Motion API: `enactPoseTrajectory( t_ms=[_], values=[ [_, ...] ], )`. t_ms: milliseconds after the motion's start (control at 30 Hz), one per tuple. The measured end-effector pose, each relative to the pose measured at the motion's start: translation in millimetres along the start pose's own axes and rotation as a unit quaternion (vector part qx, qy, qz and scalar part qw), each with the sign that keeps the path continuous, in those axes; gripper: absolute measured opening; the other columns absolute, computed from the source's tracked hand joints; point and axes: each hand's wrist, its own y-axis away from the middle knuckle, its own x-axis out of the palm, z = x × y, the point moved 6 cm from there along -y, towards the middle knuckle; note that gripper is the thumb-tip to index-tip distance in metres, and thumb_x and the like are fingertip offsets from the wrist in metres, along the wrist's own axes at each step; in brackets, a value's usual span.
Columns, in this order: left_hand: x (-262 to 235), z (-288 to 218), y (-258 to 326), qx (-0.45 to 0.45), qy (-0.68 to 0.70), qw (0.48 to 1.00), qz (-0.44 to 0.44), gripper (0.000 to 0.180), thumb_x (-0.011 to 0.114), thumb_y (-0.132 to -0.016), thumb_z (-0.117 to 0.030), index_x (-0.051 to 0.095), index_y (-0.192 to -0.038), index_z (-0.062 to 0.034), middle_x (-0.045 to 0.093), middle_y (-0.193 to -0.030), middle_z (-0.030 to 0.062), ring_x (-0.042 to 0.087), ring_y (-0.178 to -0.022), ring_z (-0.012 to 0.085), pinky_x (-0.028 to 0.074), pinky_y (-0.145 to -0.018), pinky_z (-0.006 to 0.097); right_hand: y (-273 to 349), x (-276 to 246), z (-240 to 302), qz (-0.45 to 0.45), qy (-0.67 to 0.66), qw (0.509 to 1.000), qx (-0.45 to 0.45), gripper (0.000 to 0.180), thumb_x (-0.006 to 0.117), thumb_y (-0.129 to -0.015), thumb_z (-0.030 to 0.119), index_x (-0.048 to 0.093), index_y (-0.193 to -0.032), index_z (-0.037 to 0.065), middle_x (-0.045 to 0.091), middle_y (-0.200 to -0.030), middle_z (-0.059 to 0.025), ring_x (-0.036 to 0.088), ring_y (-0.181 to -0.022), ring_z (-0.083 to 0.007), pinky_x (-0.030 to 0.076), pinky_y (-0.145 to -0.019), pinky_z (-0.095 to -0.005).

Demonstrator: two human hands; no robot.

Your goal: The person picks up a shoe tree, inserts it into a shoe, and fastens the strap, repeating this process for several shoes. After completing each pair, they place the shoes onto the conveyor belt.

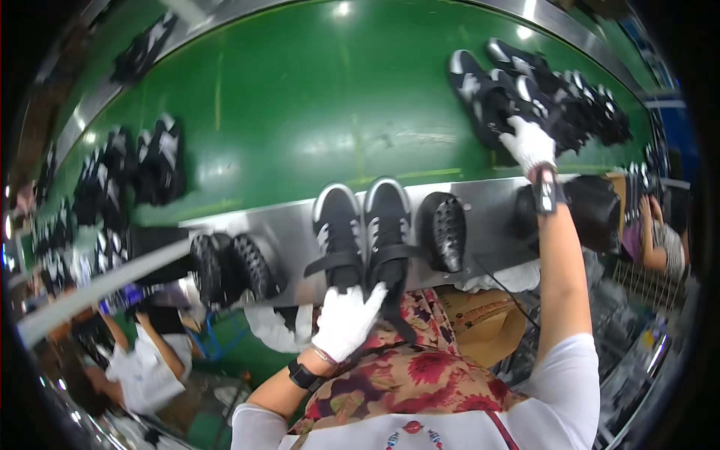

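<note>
Two black sneakers with silver-grey toes and side trim, the left shoe (337, 225) and the right shoe (388, 225), sit side by side on the metal ledge, toes away from me. Their ankle straps hang loose. My left hand (346, 324), white-gloved, closes at the heel of the left shoe, one finger reaching toward the right shoe; its fingertips are partly hidden. Stretched out to the far right, my gloved right hand (531, 144) has thumb and fingers apart beside the heel of another black sneaker (474, 86) on the green belt. Some of its fingers are hard to make out.
The green conveyor belt (292, 97) runs beyond the metal ledge (289, 217). Several more sneakers (161, 157) stand on it at left. Black ridged shoe-shaped pieces (442, 232) lie on the ledge. A cardboard box (480, 322) is below. Co-workers (154, 367) sit at both sides.
</note>
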Motion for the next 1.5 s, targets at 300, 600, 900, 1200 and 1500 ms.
enactPoseTrajectory(
  t_ms=[300,600,900,1200,1500],
  values=[
    [164.0,86.4,241.7,-0.568,0.128,0.778,-0.234,0.027,0.065,-0.091,-0.029,0.065,-0.103,-0.0046,0.067,-0.087,0.0167,0.063,-0.083,0.0387,0.05,-0.077,0.047,149.9,-27.2,101.8,0.072,-0.263,0.949,-0.158,0.036,0.064,-0.091,0.013,0.063,-0.124,-0.003,0.065,-0.12,-0.0191,0.062,-0.113,-0.0305,0.045,-0.102,-0.0378],
    [444.2,50.2,281.3,-0.558,0.348,0.712,0.245,0.061,0.065,-0.087,-0.03,0.044,-0.143,-0.0194,0.05,-0.144,0.0137,0.046,-0.133,0.0356,0.042,-0.105,0.052,195.1,19.6,177.0,0.107,-0.029,0.949,-0.294,0.059,0.069,-0.086,0.008,0.049,-0.142,0.005,0.048,-0.144,-0.0208,0.048,-0.133,-0.038,0.04,-0.11,-0.0416],
    [542.7,7.8,266.0,-0.584,0.506,0.593,0.225,0.067,0.078,-0.077,-0.028,0.052,-0.137,-0.015,0.06,-0.136,0.0162,0.055,-0.129,0.0349,0.045,-0.105,0.049,173.7,41.0,182.7,0.095,0.087,0.94,-0.316,0.05,0.07,-0.085,0.004,0.056,-0.134,0.006,0.054,-0.137,-0.0202,0.053,-0.128,-0.0373,0.042,-0.108,-0.0414],
    [521.7,51.1,270.1,-0.542,0.526,0.638,0.147,0.034,0.054,-0.092,-0.015,0.064,-0.124,-0.0084,0.064,-0.128,0.0193,0.061,-0.12,0.0349,0.05,-0.1,0.042,165.2,45.8,182.0,0.118,0.077,0.916,-0.375,0.04,0.068,-0.082,-0.001,0.061,-0.122,0.003,0.062,-0.117,-0.0162,0.062,-0.108,-0.0345,0.049,-0.096,-0.0393],
    [545.4,73.5,272.8,-0.54,0.527,0.646,-0.113,0.039,0.06,-0.092,-0.029,0.063,-0.126,-0.0089,0.068,-0.118,0.0194,0.064,-0.113,0.0365,0.048,-0.097,0.04,169.3,55.9,184.8,0.149,0.018,0.93,-0.335,0.038,0.069,-0.081,0.002,0.064,-0.119,0.0,0.067,-0.109,-0.0176,0.064,-0.104,-0.0346,0.05,-0.093,-0.039]
  ],
)
